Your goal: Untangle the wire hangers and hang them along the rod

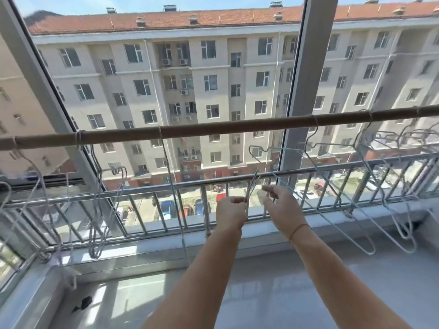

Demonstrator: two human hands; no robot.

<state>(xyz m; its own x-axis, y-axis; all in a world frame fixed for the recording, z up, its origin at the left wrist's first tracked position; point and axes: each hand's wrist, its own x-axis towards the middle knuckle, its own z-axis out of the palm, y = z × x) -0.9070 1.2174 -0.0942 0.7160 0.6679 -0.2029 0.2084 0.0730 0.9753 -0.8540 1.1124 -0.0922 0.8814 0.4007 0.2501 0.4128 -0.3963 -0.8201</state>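
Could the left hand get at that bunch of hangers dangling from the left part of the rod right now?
Probably not straight away: the left hand pinches a thin wire in the middle. Once it lets go, the way to the bunch of hangers looks open, bar one hanging cord.

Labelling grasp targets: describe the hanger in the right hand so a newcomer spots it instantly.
Follow the brown rod to the white post right of centre. Below that crossing, a pale blue hanger slants from a notched shoulder down to a rounded end by the sill. It alone is pinched by the right hand; its neighbours hang bunched further right.
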